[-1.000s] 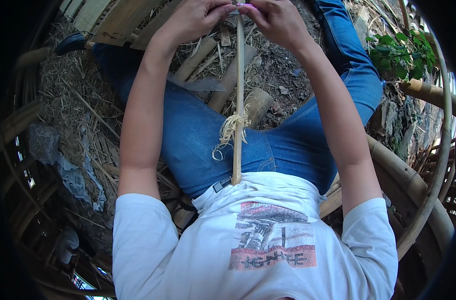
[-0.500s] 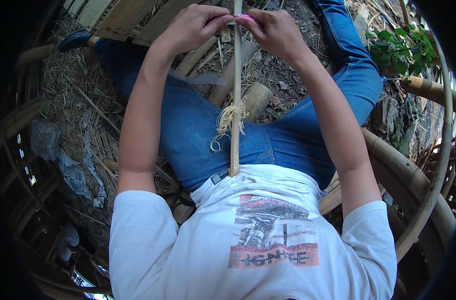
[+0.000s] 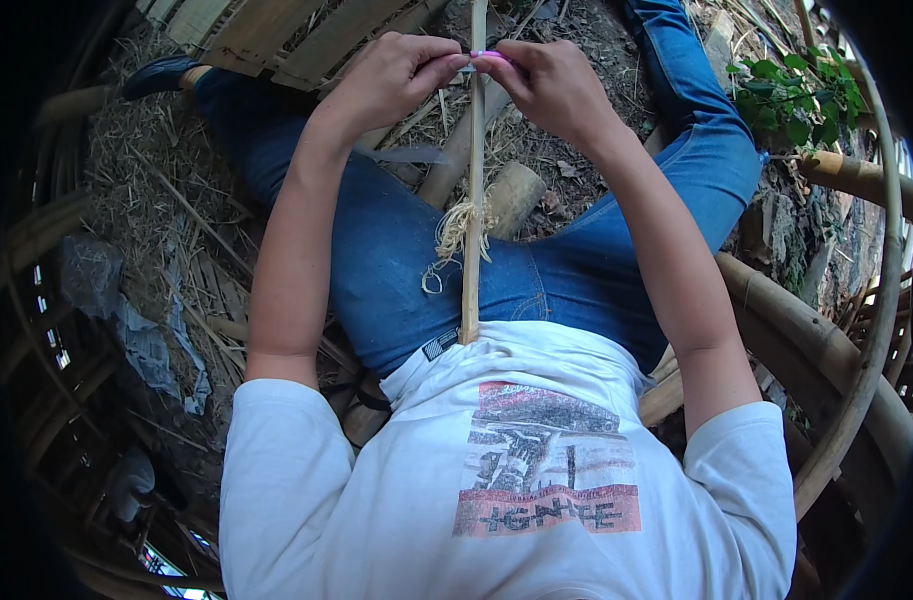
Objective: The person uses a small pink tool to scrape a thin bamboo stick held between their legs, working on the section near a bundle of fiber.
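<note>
A thin bamboo stick (image 3: 472, 200) runs from my waist straight out between my knees. Curled pale shavings (image 3: 456, 232) cling to its middle. My left hand (image 3: 391, 75) and my right hand (image 3: 546, 85) meet at the stick's far part. Between their fingertips sits a small pink tool (image 3: 488, 56) pressed against the stick; both hands pinch it. The stick's near end rests against my white shirt above my blue jeans (image 3: 396, 250).
Short bamboo logs (image 3: 511, 195) lie on the ground between my legs, with dry straw (image 3: 166, 210) at the left. Flat bamboo slats (image 3: 276, 35) lie ahead. Thick bamboo poles (image 3: 806, 330) curve along the right, near a green plant (image 3: 791, 100).
The stick and both hands have slid toward me; the shavings clump sits slightly farther from my waist along the stick. Both hands keep their grip at the far part.
</note>
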`<action>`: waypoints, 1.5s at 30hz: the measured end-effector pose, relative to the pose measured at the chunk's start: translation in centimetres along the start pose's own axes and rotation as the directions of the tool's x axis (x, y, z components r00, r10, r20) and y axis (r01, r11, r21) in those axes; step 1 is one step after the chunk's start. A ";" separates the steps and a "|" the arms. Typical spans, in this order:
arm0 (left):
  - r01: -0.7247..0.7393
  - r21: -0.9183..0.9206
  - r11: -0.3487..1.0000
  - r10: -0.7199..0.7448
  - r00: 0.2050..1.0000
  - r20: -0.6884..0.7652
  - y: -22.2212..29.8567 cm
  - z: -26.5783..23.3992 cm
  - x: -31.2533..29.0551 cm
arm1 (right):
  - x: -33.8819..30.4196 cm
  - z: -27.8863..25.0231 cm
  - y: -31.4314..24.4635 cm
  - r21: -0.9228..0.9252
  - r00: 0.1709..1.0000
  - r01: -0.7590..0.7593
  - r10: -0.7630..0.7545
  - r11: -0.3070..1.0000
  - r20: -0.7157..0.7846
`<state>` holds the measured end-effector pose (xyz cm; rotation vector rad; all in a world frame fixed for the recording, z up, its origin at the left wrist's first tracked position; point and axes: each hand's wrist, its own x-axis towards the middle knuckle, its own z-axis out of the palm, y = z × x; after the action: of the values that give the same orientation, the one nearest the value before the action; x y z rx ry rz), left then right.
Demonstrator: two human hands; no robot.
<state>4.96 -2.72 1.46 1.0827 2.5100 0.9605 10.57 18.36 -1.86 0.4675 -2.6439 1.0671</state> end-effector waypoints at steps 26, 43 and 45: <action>-0.011 -0.133 0.991 0.016 0.999 0.033 2.4 2.1 -5.9 | -5.5 -0.3 -4.4 0.072 0.986 -0.074 0.062 0.995 0.156; 0.016 -0.013 1.000 -0.016 0.999 -0.037 3.6 1.9 -5.6 | -4.7 -1.4 -4.5 0.130 0.970 -0.174 0.147 0.976 0.194; 0.000 0.007 1.000 0.000 0.996 -0.092 2.0 1.3 -2.9 | -2.0 -1.4 -2.5 0.136 0.976 -0.178 0.156 0.975 0.155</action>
<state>8.67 -3.12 1.68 1.0638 2.5881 1.0239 13.50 18.06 -0.06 0.3678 -2.7819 1.3362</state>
